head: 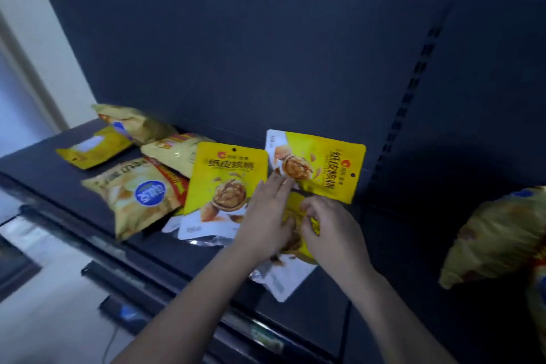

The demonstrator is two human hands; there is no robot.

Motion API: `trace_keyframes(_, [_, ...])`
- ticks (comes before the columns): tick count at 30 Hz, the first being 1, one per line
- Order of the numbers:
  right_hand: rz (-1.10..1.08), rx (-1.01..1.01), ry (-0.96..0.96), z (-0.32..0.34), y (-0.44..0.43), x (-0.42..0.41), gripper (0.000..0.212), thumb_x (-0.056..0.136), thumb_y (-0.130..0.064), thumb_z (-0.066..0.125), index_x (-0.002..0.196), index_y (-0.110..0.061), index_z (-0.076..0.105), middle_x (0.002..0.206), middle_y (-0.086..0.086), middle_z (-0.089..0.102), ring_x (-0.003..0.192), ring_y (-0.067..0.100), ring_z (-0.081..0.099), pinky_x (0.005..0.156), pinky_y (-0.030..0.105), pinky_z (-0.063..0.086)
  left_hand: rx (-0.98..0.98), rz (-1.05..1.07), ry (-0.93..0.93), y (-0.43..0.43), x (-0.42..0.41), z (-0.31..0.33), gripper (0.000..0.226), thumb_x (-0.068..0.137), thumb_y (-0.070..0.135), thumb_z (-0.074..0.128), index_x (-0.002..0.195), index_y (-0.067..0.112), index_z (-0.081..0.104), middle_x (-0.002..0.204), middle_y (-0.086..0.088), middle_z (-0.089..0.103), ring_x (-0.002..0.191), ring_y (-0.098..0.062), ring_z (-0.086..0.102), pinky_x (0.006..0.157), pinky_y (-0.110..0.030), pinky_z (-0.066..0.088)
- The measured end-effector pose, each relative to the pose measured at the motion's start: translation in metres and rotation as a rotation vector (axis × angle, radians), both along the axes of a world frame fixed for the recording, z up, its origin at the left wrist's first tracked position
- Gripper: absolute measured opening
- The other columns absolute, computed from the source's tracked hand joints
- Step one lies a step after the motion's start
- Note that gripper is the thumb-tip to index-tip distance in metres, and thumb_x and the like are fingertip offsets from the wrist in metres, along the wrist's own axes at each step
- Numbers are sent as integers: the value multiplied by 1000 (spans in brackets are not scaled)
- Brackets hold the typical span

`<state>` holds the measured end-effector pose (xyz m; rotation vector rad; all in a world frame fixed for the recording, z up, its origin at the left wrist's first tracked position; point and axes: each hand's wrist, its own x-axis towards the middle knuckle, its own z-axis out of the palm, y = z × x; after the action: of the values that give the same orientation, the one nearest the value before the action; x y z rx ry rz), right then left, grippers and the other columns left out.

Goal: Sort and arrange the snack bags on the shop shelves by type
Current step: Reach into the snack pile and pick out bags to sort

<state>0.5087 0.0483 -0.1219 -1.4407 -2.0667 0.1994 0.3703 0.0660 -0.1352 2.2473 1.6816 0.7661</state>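
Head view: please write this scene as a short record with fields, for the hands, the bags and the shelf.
left hand: on the walnut bag under both hands, fingers spread
right hand: pinching the same bag
upright walnut bag: just left of the hands
sideways walnut bag: behind the hands, print turned sideways
chip bags: piled at left
large bag: at right edge, blurred
shelf: dark, with dark back panel

Two bare forearms, no sleeves in view; left hand (266, 216), right hand (331, 224), ringless fingers (307, 210).
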Motion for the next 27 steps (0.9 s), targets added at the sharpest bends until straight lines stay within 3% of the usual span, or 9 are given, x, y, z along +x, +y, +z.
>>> trace_keyframes(5, [65,6,-77,-1,16,-101,23,81,-17,56,102,-10,64,99,10,64,95,34,58,77,42,48,21,229,52,-20,-124,7,63,83,27,54,141,7,39,148,-13,35,141,-30,24,116,-43,17])
trace_keyframes(9, [78,-4,-79,2,25,-169,31,87,-17,53,118,-15,59,116,4,61,110,27,52,91,38,39,21,328,36,-37,-206,-1,64,70,28,53,129,1,52,132,-19,50,122,-39,47,101,-44,37])
trace_keyframes(13, [62,22,-70,3,32,-214,29,86,-16,55,115,-13,61,111,5,62,107,27,53,89,38,39,-19,362,29,-45,-262,-7,69,71,32,49,134,4,47,140,-13,44,130,-33,40,106,-40,31])
trace_keyframes(16, [77,57,-75,0,40,-234,27,81,-13,61,107,-10,64,101,8,64,96,30,57,82,41,46,-43,371,11,-38,-287,-12,75,74,51,43,135,8,46,141,-7,44,130,-28,40,107,-40,33])
trace_keyframes(18, [84,65,-106,-1,48,-242,30,79,-12,63,109,-9,64,103,8,63,97,30,57,81,41,48,-104,380,-26,-29,-293,-13,87,71,64,33,138,11,41,145,-5,38,133,-24,35,109,-38,30])
trace_keyframes(20, [92,76,-138,-1,58,-247,36,79,-11,64,115,-8,61,109,9,61,102,29,54,85,40,47,-195,452,-127,-17,-295,-15,89,76,70,43,143,12,33,151,-7,27,138,-24,26,112,-39,26])
trace_keyframes(22, [97,91,-189,-3,72,-251,45,78,-11,64,122,-6,56,119,12,57,110,30,51,92,38,44,-277,558,-263,-4,-298,-18,91,78,65,58,145,12,27,154,-10,17,141,-28,21,114,-42,25])
trace_keyframes(27, [23,19,-445,-5,111,-260,69,85,-30,64,141,-14,29,142,11,39,131,26,35,107,35,31,-430,648,-505,18,-299,-18,108,70,65,64,147,12,11,156,-2,-2,139,-26,24,107,-40,36])
